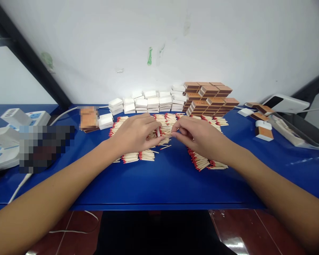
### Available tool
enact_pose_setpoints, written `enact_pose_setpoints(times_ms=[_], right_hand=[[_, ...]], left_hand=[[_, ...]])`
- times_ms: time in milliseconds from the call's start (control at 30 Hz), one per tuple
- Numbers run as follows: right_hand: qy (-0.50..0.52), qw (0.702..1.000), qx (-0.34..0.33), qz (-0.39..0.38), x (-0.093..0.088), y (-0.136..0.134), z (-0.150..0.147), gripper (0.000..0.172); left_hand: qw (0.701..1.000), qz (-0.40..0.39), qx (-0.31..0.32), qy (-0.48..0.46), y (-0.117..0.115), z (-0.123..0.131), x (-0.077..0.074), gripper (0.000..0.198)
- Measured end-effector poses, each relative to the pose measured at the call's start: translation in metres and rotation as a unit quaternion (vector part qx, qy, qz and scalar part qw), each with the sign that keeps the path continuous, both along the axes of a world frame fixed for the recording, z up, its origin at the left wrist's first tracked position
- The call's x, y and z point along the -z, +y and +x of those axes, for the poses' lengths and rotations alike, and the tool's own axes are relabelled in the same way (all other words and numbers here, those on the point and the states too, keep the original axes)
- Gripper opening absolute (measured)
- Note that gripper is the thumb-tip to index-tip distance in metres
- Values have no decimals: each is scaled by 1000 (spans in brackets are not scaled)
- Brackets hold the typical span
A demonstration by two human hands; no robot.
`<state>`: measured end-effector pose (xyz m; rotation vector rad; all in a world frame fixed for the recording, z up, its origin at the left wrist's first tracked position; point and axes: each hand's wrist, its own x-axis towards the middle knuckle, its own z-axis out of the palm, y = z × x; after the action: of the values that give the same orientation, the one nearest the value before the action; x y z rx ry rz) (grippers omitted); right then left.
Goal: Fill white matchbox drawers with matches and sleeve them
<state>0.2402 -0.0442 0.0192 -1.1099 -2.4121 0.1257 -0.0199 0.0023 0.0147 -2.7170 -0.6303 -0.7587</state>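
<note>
Between thumb and fingers of my left hand (135,131) is a small white matchbox tray (157,132), mostly hidden by the fingers. My right hand (202,136) is closed in a pinch at the right of the tray, with pale ends of matches (166,134) at its fingertips. How many it grips is hidden. Bundles of red-tipped matches (200,161) lie beneath and around both hands on the blue table (159,184). A few loose sticks lie in front of the left fingertips.
White matchbox trays (141,103) stand stacked along the wall, beside a pile of brown matchboxes (208,99). More boxes (264,132) and a white device (287,103) are at right. Power strips (38,118) and a blurred dark object (46,147) sit at left.
</note>
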Motion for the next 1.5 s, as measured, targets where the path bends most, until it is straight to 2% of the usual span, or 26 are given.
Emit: enact_pose_setpoints(times_ms=[200,433,533,633,700,967,1133,1367,1500], right_hand=[[-2,1000,6,30,5,1,0,10],[32,999,15,35,-5,-3,-3,11],[20,999,-25,26,-5,-3,-3,12],[-21,997,-73,-16,1,-3,-5,12],[-42,995,-80,-47,5,-3,-7,13],[-59,994,-47,-85,11,-3,-12,11],[-58,992,-52,-100,12,-3,-14,14],[-55,992,-50,-99,7,-5,-11,18],[-42,996,-26,-69,2,-2,-2,17]], left_hand=[[999,-5,33,-12,-7,6,3,35],[998,-37,-2,-57,-4,4,0,42],[996,-32,-39,-69,1,0,-1,40],[996,-20,-56,-68,7,-4,0,32],[996,-14,-61,-59,8,-5,1,31],[996,-22,-74,-34,4,-4,-1,41],[997,-20,-60,-34,5,-4,0,36],[997,-29,-65,-26,6,-5,0,36],[998,-31,-45,-8,7,-5,2,39]])
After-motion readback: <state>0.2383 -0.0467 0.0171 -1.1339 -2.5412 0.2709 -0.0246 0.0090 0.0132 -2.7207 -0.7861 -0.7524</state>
